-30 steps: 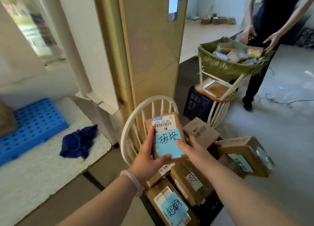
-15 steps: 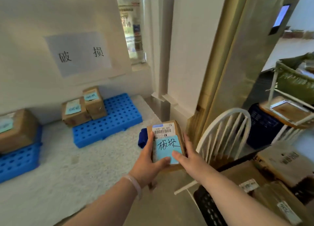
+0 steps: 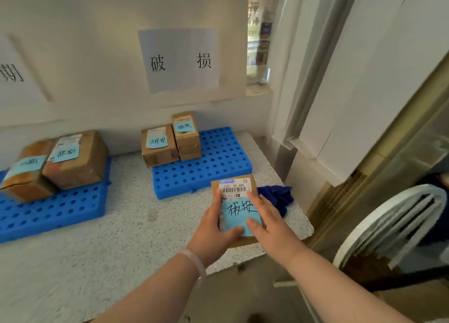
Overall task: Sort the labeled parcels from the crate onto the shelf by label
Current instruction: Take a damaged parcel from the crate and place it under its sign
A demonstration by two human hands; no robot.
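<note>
The small cardboard parcel point(image 3: 234, 189) is up in the air, over the front right part of the speckled shelf point(image 3: 121, 237) and just short of the near blue pallet point(image 3: 209, 174). The left hand point(image 3: 213, 230) grips its left edge and the right hand point(image 3: 269, 225) its right edge, and both thumbs press on the blue note point(image 3: 239, 212) marked 破损.

The parcel looks light and stiff, judging by its size and square corners. The note reads "damaged", so its contents may be fragile. It is best held by the 2 long edges, as it is now, and set down flat. The note may be only stuck on, so a sliding thumb could peel it.

The shelf is flat and grainy and should not let boxes slide. The near blue pallet lies below the wall sign point(image 3: 179, 60) with the same 2 characters and carries 2 labelled boxes point(image 3: 159, 144) at its back left. A second pallet point(image 3: 48, 210) to the left holds larger boxes point(image 3: 75, 159). A dark blue cloth point(image 3: 277, 196) lies near the parcel, and a white chair point(image 3: 388, 223) stands at the right.
</note>
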